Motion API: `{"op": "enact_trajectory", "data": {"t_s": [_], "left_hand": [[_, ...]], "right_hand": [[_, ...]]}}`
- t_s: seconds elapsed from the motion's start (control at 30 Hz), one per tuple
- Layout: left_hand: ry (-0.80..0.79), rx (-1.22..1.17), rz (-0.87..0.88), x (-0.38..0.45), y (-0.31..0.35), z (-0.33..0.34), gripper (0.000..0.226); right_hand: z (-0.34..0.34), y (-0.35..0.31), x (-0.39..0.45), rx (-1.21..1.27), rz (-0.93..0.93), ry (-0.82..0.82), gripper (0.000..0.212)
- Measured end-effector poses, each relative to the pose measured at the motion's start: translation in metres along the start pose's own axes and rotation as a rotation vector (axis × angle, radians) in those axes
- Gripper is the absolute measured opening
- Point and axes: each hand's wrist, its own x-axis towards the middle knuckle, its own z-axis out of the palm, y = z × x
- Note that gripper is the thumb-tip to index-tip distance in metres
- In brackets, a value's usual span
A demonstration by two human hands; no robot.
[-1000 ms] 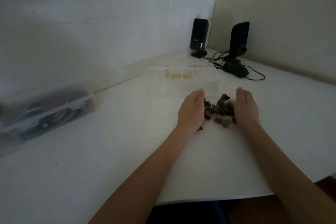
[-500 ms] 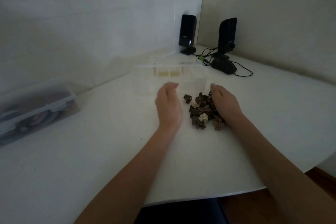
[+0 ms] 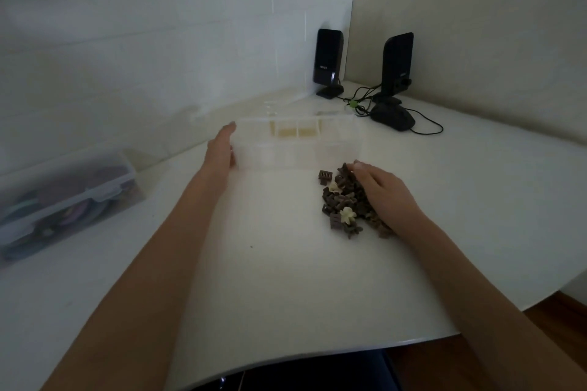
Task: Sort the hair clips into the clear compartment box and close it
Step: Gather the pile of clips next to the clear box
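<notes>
A pile of small hair clips (image 3: 344,200), mostly brown with two pale flower-shaped ones, lies on the white table. My right hand (image 3: 386,194) rests flat on the pile's right side, fingers together, covering part of it. The clear compartment box (image 3: 298,149) stands just behind the pile with its lid up; some far compartments look yellowish. My left hand (image 3: 220,149) is at the box's left end, fingers extended, touching or almost touching its wall.
A lidded translucent storage box (image 3: 66,197) with dark and purple items sits at the left. Two black speakers (image 3: 328,62) (image 3: 397,65) and a black mouse (image 3: 394,117) with cables stand in the far corner. The table's curved front edge (image 3: 317,355) is near me.
My left hand left the pile and moved up and left to the clear box's left end. My right hand stays on the clips.
</notes>
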Motion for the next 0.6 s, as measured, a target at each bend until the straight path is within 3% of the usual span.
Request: {"op": "enact_trajectory", "data": {"t_s": [0.23,0.33,0.53,0.6], "left_hand": [[-0.087,0.16,-0.194,0.027,0.015,0.003,0.047],[-0.116,0.184,-0.166,0.025,0.017,0.014,0.03],[-0.069,0.153,-0.052,0.023,0.008,0.025,0.04],[-0.048,0.151,-0.009,0.018,0.007,0.021,0.03]], "right_hand": [[0.0,-0.001,0.001,-0.063,-0.077,-0.047,0.041],[-0.001,-0.001,0.001,-0.065,-0.097,-0.056,0.038],[0.002,0.005,0.004,-0.073,-0.104,-0.069,0.039],[0.002,0.004,0.004,-0.075,-0.107,-0.068,0.039]]}}
